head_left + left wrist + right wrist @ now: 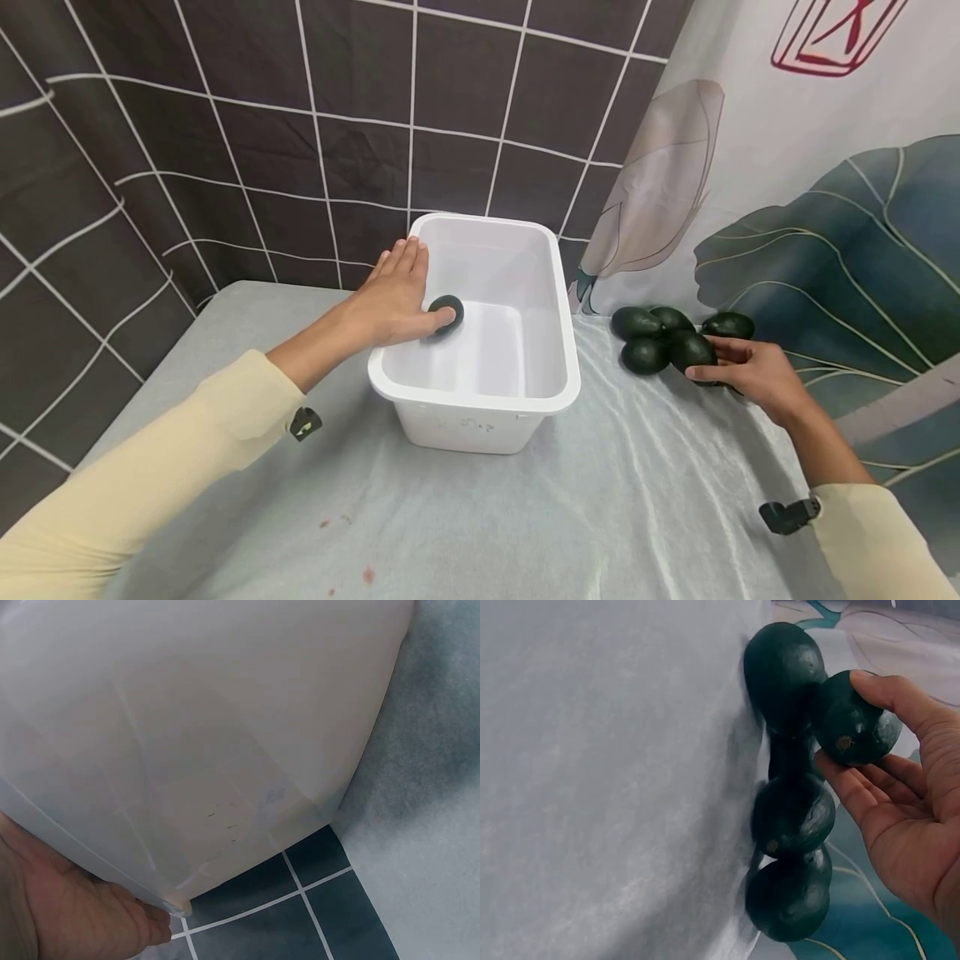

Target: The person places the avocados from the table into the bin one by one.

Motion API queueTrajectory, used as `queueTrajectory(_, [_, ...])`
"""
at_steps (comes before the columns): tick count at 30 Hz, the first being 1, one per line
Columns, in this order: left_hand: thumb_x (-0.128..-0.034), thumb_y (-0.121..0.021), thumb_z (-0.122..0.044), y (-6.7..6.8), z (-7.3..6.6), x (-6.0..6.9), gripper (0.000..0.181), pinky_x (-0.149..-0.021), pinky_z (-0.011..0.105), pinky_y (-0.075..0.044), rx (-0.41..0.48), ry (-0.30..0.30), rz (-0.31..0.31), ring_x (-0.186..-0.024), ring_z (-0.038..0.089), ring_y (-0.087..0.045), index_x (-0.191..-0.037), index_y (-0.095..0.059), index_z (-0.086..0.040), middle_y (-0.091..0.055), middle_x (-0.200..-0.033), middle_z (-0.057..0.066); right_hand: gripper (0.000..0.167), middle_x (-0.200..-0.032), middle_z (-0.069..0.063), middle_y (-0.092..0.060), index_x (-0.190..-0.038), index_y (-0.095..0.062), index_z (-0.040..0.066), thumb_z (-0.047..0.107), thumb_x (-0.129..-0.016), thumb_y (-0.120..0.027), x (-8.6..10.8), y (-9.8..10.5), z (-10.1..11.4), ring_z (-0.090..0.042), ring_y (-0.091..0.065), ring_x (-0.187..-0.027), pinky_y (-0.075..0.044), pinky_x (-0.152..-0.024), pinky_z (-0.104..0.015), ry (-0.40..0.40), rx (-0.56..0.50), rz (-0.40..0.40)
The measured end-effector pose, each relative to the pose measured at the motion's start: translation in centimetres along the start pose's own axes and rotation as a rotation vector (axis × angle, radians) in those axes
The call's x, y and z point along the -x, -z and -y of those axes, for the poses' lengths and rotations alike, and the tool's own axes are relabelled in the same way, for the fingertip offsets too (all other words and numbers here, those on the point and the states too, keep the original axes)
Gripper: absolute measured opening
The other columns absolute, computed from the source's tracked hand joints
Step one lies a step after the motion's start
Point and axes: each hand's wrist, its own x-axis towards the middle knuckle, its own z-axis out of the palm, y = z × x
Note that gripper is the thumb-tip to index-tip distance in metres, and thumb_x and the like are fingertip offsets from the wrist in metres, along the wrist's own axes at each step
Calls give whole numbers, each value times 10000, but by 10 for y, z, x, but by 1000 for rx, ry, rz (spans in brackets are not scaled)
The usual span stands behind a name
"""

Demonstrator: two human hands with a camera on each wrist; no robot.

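Observation:
At the left rim of a white plastic tub (480, 425), my left hand (393, 300) rests with its fingers straight and its thumb reaching inward. A dark green avocado (447, 310) lies in the tub, partly behind that thumb. The left wrist view shows the tub's outer wall (202, 750) with the hand (82, 915) along its edge. To the right, my right hand (757, 375) holds an avocado (857, 724) between thumb and fingers. Close by it sits a group of several avocados (643, 356), some touching each other.
A grey cloth (600, 517) covers the table, wrinkled on the right and spotted with a few reddish stains near the front. Behind the tub hangs a dark curtain with white grid lines (360, 158). A leaf-patterned curtain (810, 250) borders the right side.

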Motion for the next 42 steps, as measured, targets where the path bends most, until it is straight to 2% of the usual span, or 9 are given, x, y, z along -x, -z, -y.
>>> queueTrajectory(11, [-1083,-542,-584,0,-1,0,1112,-1465,556,35,6,1,-8,-1779,450,105,-1765,8,100,112,-1877,292,1039,-1731,-341,-450,-1745,-381,12,494,-978,-892,-8,-1,14,-556,-465,-1581,-482,-775,-55,4,-5,1])
queueTrajectory(20, [-1073,-557,-559,1,0,1,1111,-1464,561,31,6,-4,-11,-1780,452,102,-1763,5,106,106,-1877,295,1034,-1714,-310,-496,-1724,-438,20,533,-956,-903,-12,-3,24,-532,-514,-1560,-493,-778,-45,21,9,-13])
queueTrajectory(33, [-1059,-565,-555,-1,1,0,1122,-1464,559,33,9,-2,-10,-1780,453,101,-1764,7,104,107,-1877,295,1017,-1737,-245,-503,-1720,-453,31,524,-955,-908,-17,-10,43,-473,-525,-1577,-473,-822,-18,47,-51,-18])
queueTrajectory(36, [-1056,-564,-562,-1,1,0,1126,-1465,561,30,7,0,-10,-1779,454,100,-1764,6,103,108,-1877,294,1017,-1720,-232,-534,-1716,-471,49,559,-948,-902,-20,-12,46,-448,-541,-1569,-501,-884,-70,38,-47,-23])
queueTrajectory(40, [-1055,-564,-571,-1,1,-1,1131,-1465,558,28,3,-2,-9,-1780,451,99,-1765,4,102,110,-1877,291,982,-1693,-200,-578,-1706,-507,93,592,-949,-887,-23,-13,50,-391,-565,-1548,-558,-1074,-280,30,-38,-32])
queueTrajectory(42, [-1055,-564,-571,-1,1,-1,1131,-1465,558,29,2,-2,-8,-1780,450,100,-1765,4,101,111,-1878,290,963,-1684,-184,-592,-1704,-517,116,594,-952,-884,-24,-13,53,-334,-589,-1519,-553,-1098,-310,35,-39,-34])
